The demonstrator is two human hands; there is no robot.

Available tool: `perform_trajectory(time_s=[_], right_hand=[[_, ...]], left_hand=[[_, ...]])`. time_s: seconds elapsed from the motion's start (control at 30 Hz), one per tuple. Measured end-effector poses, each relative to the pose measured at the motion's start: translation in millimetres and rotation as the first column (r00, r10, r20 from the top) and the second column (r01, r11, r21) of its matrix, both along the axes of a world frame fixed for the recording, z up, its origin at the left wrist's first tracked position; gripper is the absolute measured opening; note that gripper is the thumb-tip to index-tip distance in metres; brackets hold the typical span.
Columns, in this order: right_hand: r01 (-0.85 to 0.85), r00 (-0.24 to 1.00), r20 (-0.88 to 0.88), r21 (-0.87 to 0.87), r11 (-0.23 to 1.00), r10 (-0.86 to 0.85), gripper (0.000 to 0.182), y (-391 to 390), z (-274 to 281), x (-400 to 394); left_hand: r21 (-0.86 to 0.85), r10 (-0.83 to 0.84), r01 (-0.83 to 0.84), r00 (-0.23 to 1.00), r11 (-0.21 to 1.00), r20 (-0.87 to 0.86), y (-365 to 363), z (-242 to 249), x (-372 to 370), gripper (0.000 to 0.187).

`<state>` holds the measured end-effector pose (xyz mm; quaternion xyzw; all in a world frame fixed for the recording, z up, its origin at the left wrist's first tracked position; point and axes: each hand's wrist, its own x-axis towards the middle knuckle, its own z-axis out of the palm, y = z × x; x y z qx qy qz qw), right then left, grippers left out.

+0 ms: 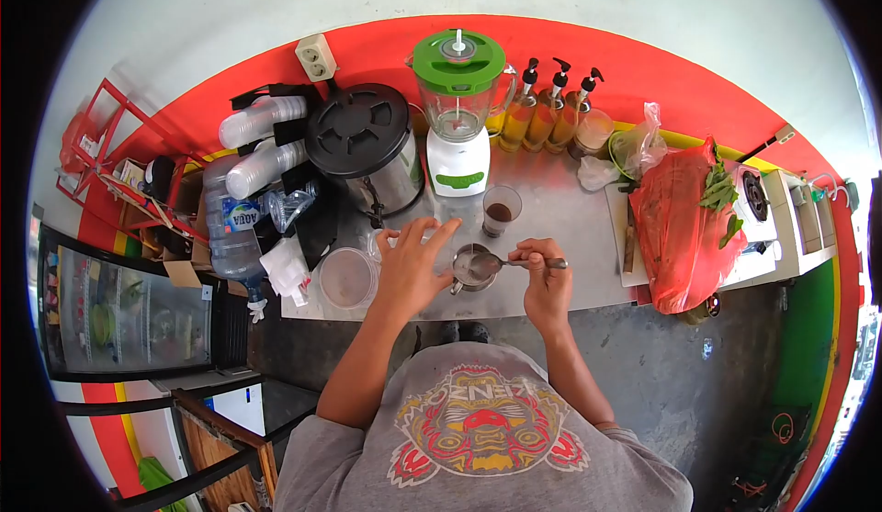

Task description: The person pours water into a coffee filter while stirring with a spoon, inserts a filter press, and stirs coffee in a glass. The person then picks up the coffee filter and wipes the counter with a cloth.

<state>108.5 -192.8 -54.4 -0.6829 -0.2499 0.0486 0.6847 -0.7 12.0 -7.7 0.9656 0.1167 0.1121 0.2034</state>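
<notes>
My right hand [548,284] is closed around the handle of a metal spoon [525,262]. The spoon's bowl is over a small metal cup [473,282], overlapping its mouth. Left of this cup, my left hand [415,262] has its fingers curved and spread apart, the thumb close to the cup's rim. A faint clear plastic edge [372,244] shows beside those fingers. Just behind the metal cup stands a clear plastic cup [501,211] with dark brown liquid in the bottom. A round clear container [349,279] sits left of my left wrist.
At the back are a green-lidded blender [459,158], a black-lidded steel container [360,131] and pump bottles [547,117]. Stacked plastic cups [265,122] and a large water bottle [230,236] stand left. A red plastic bag [684,227] lies right. The metal table [579,227] ends close before me.
</notes>
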Motion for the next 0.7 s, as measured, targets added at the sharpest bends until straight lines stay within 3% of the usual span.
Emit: perform_trajectory(time_s=[0.27,0.33,0.37,0.43,0.7], right_hand=[[-0.008,0.997,0.073,-0.162,0.987,0.02,0.031,1.6,-2.8,-4.2],[-0.029,0.994,0.091,-0.314,0.949,0.06,0.017,-1.5,11.0,-6.6],[-0.026,0.994,0.091,-0.314,0.949,0.058,0.017,-2.6,9.1,-6.5],[-0.092,0.994,-0.082,-0.3,0.949,0.071,0.017,-4.5,4.1,-6.6],[-0.117,0.991,-0.099,-0.244,0.963,0.096,0.018,-10.3,-0.2,-2.9]], left_hand=[[0.053,-0.038,0.036,0.999,0.998,0.033,2.8,-3.6,2.1,0.09],[0.059,-0.04,0.038,0.999,0.998,0.03,3.9,-2.3,2.5,0.089],[0.066,-0.041,0.04,0.999,0.997,0.028,4.3,-1.6,3.0,0.088],[0.069,-0.043,0.042,0.999,0.997,0.025,4.3,-0.8,3.8,0.086],[0.08,-0.056,0.054,0.998,0.995,0.019,5.7,-2.7,3.5,0.084]])
